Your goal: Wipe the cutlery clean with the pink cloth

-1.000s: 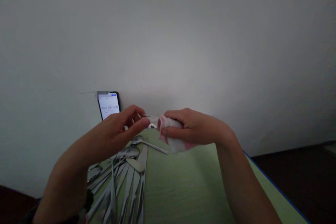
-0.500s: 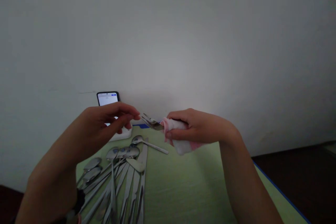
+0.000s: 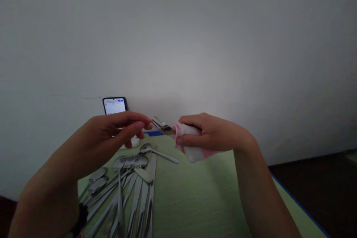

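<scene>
My right hand (image 3: 206, 132) is closed around a white-and-pink cloth (image 3: 193, 154) wrapped over the handle of a metal fork (image 3: 166, 130). The fork's tines stick out of the cloth toward the left. Held loosely with its fingers stretched out, my left hand (image 3: 122, 130) has its fingertips right at the tine tips, seeming to touch them without a grip. Below the hands lies a spoon (image 3: 164, 157), its bowl to the left. Beside it several spoons (image 3: 141, 161) and table knives (image 3: 135, 197) are bunched together, partly hidden by my left forearm.
A phone (image 3: 114, 105) with a lit screen stands against the pale wall (image 3: 178, 44), partly behind my left hand. A white object (image 3: 134, 142) is at its base. The green table surface (image 3: 192, 197) has a blue edge (image 3: 298, 202) on the right.
My left hand has shifted slightly right, its fingertips now at the fork's tines. The fork has tilted a little upward at its tips; the right hand still holds cloth and fork.
</scene>
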Demonstrator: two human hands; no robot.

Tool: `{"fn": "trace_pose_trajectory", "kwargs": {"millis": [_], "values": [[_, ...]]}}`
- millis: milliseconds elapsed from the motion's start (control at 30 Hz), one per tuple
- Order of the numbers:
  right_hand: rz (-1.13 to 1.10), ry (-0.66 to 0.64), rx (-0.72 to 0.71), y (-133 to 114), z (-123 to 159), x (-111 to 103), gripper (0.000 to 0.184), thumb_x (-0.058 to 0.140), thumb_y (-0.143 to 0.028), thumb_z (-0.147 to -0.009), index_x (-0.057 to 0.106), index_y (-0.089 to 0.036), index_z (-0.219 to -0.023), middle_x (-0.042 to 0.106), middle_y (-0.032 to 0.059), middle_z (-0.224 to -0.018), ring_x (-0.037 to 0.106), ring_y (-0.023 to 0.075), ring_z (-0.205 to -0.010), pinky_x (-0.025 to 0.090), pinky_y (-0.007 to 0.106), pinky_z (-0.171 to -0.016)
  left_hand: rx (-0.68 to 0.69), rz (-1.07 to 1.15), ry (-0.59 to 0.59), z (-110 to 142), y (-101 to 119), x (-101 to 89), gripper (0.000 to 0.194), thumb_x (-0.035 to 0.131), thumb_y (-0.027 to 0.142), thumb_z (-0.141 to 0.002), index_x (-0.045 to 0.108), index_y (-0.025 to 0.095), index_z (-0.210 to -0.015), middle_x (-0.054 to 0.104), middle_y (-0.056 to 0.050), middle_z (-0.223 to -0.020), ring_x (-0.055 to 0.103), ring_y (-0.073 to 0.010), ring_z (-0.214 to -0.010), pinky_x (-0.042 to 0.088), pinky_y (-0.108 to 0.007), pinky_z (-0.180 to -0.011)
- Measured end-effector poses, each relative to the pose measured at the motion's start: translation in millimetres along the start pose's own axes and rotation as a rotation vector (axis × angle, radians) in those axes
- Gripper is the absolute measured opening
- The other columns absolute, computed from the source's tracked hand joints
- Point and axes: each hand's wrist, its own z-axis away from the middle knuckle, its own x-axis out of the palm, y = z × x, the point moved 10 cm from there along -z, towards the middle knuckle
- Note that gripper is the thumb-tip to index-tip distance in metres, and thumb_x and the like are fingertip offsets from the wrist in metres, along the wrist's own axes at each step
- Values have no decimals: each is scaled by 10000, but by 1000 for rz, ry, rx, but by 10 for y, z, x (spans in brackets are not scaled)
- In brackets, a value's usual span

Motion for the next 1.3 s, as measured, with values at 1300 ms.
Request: {"fn": "trace_pose_trajectory", "kwargs": {"millis": [1300], "values": [[-65, 88, 21, -6, -11, -46, 294, 501, -434, -826, 555, -155, -902, 562, -8, -696, 463, 73, -519, 310, 183, -449, -34, 35, 206, 24, 76, -200, 241, 550, 380, -852, 691, 282, -1021, 705, 28, -838, 588, -100, -635, 478, -202, -619]]}}
